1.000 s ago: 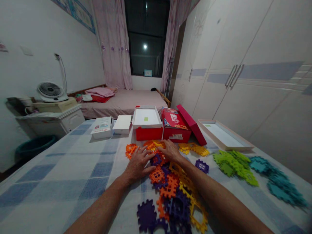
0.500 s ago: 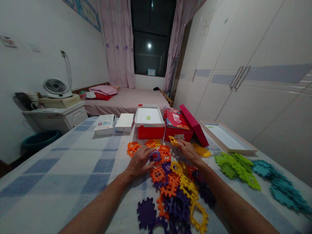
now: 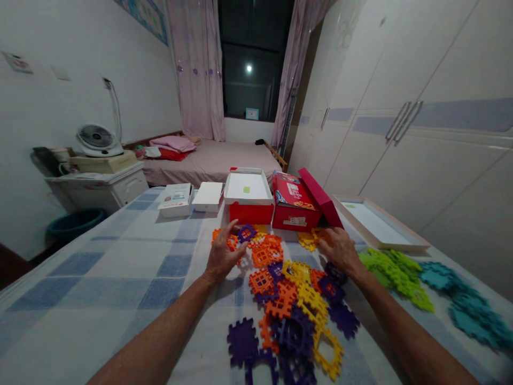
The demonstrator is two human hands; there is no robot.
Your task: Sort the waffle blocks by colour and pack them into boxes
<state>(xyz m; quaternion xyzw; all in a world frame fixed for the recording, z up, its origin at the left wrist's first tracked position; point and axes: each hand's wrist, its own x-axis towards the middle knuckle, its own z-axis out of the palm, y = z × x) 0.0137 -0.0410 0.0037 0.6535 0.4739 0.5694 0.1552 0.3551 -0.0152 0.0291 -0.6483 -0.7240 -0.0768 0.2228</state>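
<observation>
The left hand (image 3: 222, 255) is at the far end of a loose heap of toothed plastic pieces, its thumb and fingers spread apart around a purple piece (image 3: 246, 233); whether they touch it cannot be told. Orange pieces (image 3: 262, 255) lie just beside this hand. The right hand (image 3: 340, 248) is curled over the yellow pieces (image 3: 307, 241) in front of the red box (image 3: 296, 220); its fingertips are partly hidden, so whether they grip one cannot be told. Between the forearms, the heap of orange, purple and yellow pieces runs toward the near edge, with a flat purple square (image 3: 242, 342) on its left side. Green pieces (image 3: 401, 275) and teal pieces (image 3: 460, 305) lie in separate piles to the right. Everything rests on a blue-and-white checked cloth (image 3: 120, 278). A dark red lid (image 3: 323, 198) leans against the red box, and a shallow tray (image 3: 377, 224) lies beyond the green pile.
</observation>
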